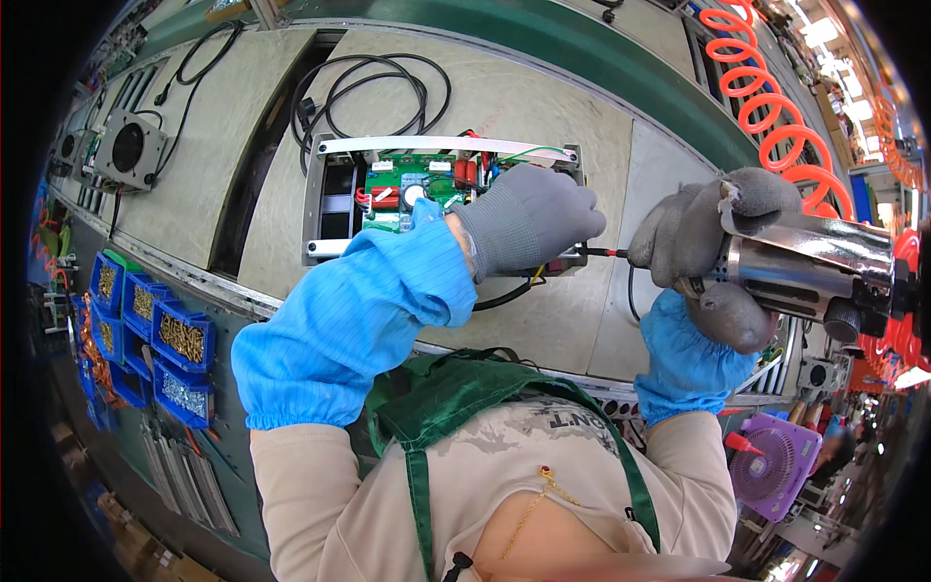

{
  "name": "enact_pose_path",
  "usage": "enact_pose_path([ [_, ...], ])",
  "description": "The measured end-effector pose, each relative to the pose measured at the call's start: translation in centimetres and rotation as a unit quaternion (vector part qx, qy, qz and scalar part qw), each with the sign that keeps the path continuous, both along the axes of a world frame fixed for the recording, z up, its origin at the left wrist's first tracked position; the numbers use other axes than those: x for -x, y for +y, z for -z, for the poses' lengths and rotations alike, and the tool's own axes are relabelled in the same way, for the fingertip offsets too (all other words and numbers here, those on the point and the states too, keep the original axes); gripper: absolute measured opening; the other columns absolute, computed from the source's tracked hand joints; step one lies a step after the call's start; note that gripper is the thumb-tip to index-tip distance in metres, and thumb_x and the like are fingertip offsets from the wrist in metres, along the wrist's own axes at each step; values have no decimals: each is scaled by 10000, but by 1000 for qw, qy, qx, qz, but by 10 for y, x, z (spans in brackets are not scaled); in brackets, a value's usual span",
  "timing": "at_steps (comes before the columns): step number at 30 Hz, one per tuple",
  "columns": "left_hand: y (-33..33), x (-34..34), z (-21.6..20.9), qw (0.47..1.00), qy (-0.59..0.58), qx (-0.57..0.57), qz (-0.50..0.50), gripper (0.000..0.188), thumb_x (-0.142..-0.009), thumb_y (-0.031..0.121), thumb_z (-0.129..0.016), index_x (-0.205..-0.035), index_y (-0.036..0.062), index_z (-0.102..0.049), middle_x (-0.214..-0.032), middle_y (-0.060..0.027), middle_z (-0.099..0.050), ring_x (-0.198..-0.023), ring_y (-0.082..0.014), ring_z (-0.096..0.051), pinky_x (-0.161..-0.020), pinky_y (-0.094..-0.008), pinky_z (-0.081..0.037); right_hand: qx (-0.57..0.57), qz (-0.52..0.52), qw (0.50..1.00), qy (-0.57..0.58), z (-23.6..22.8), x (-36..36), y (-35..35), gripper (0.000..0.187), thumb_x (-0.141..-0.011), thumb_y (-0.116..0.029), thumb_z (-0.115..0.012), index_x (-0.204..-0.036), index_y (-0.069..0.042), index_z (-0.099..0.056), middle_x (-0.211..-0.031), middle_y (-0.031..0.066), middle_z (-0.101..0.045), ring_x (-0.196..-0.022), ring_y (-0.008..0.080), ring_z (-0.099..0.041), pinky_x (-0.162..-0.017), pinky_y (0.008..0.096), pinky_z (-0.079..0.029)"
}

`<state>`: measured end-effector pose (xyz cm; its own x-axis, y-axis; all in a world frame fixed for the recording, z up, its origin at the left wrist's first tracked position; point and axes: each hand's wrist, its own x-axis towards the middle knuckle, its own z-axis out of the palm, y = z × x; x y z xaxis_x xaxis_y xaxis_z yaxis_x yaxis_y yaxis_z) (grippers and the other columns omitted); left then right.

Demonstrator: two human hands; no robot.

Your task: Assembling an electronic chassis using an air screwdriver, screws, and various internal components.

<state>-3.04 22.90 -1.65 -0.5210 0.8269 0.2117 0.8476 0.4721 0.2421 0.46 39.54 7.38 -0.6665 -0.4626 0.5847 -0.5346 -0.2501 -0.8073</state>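
Note:
My right hand, in a grey glove, is wrapped round a silver air screwdriver. Its thin bit points left and reaches the right end of an open metal chassis. Inside the chassis lies a green circuit board with red and white components and wires. Over that same right end, my gloved left hand is closed, its fingers curled down. Whatever those fingers grip is hidden beneath the glove. The screw at the bit's tip, if any, cannot be made out.
A black cable lies coiled behind the chassis. Blue bins of small fasteners hang off the bench at left. Another fan-fitted metal unit stands far left. An orange coiled air hose hangs at right, above a purple fan.

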Motion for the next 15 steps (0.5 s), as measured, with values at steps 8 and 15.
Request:
enact_pose_path([
  [8, -2, -2, 1, 1000, -29, 3, -8, 143, -787, 136, -659, -922, 91, -650, -901, -87, -637, -882, -265, -674, -683, -392, -564, 84, 146, 983, -71, 3, -4, -6, 707, -659, -97, -610, -1326, 25, -412, -608, 82, -522, -490, 190, -523, -599, 414, -531],
  [15, 1, 0, 1, 999, -40, 5, -6, 165, -789, 143, -662, -948, 98, -651, -914, -94, -639, -898, -274, -672, -703, -398, -563, -13, -151, 988, 13, 10, 27, 14, 596, -776, -211, -677, -1295, -45, -435, -597, -19, -435, -463, 103, -440, -515, 311, -414],
])
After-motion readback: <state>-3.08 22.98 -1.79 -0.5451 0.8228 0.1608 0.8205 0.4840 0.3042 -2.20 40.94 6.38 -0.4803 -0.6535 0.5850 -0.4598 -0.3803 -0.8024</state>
